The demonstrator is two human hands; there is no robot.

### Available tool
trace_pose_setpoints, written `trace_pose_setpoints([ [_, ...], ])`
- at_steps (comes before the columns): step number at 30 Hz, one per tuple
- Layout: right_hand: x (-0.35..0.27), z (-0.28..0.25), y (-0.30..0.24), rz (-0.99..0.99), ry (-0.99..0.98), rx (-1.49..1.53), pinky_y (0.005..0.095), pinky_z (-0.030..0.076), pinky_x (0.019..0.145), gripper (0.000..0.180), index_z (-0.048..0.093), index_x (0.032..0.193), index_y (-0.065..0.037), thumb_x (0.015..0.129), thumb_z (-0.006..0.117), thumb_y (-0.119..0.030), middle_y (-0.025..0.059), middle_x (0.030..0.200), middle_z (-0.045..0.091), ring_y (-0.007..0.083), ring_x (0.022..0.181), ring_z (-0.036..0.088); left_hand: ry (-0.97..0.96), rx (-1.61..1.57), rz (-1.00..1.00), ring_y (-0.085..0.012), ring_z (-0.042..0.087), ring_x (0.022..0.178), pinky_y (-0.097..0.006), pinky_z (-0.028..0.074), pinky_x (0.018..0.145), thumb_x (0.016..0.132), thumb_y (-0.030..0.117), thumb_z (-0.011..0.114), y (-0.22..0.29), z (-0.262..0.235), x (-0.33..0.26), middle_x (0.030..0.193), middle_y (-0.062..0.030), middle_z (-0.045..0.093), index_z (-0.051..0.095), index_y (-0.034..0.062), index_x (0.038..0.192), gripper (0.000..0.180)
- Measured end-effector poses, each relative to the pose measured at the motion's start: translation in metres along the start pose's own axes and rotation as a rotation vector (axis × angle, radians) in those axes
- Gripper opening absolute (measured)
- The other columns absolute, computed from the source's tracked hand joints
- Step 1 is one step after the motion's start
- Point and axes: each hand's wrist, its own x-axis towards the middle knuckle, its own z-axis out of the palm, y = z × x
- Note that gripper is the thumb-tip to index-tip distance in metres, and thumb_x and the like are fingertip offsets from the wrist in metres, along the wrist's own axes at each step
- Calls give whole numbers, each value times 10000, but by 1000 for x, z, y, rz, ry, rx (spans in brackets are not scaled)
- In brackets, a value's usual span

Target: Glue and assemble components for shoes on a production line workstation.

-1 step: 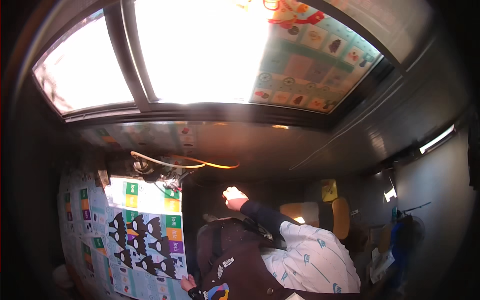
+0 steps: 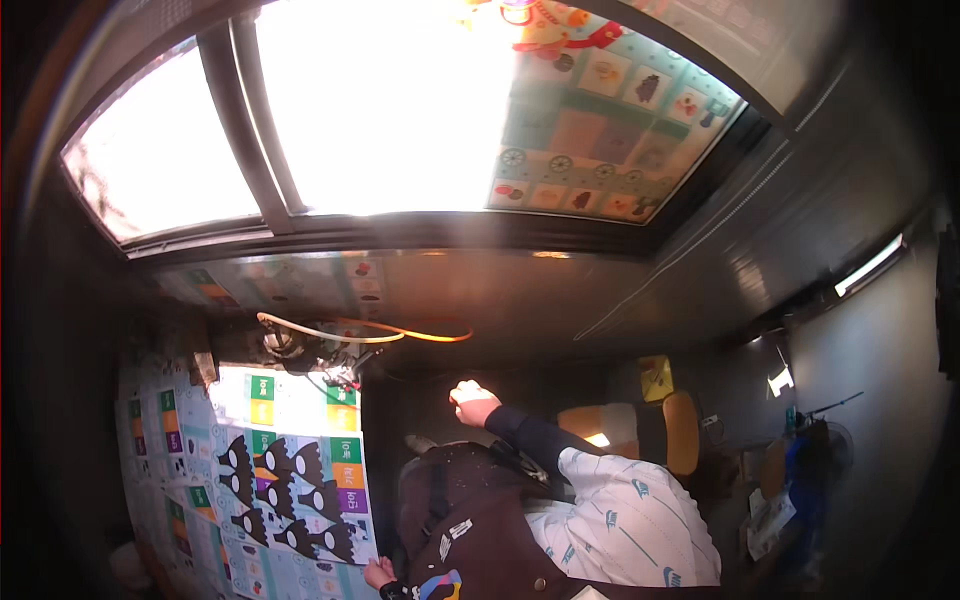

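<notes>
On the left lies a printed sheet (image 2: 350,551) with black, bat-like shapes (image 2: 272,498) that have pale ovals in them. Green, orange and purple blocks (image 2: 346,475) run along its right side. At the sheet's lower right corner, my left hand (image 2: 379,573) is closed, the corner seemingly pinched between thumb and fingers. Out over the dark area right of the sheet, my right hand (image 2: 474,402) is held with curled fingers. Strong sunlight washes it out, and anything inside it is hidden. My right arm wears a white patterned sleeve (image 2: 620,515) over a dark one.
Patterned paper (image 2: 255,573) covers the surface under the sheet. Behind it stand a dark metal fitting (image 2: 287,345) and an orange-and-white cable (image 2: 400,336). A bright window (image 2: 390,110) fills the top. Tan cushioned pieces (image 2: 681,435) and a blue-black item (image 2: 812,470) are at right.
The whole view has shifted a little, with the window slightly left and the sheet slightly lower. My right hand appears a touch lower and further right. My left hand stays at the corner.
</notes>
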Motion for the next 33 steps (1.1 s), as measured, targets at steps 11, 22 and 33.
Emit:
trace_pose_setpoints([
  [11, -84, -126, 88, 439, 595, 37, 407, 478, 899, 225, 652, 959, -26, 768, 558, -98, 173, 994, 633, 329, 997, 596, -130, 685, 617, -237, 610, 644, -344, 486, 564, 851, 193, 565, 17, 15, -30, 785, -115, 630, 600, 46, 911, 163],
  [22, -61, -267, 150, 501, 1209, 280, 344, 507, 813, 268, 619, 1036, -16, 769, 611, -6, 129, 982, 657, 245, 901, 646, -187, 559, 751, -295, 614, 692, -451, 474, 642, 835, 191, 601, 42, 48, -58, 785, -134, 658, 659, 61, 917, 164],
  [33, -28, -208, 227, 502, 662, 416, 314, 498, 802, 154, 655, 978, -38, 838, 616, -89, 94, 913, 689, 188, 860, 654, -333, 320, 615, -70, 496, 524, -204, 400, 446, 921, 108, 568, 29, 142, -203, 789, -39, 602, 540, 58, 1071, 160],
])
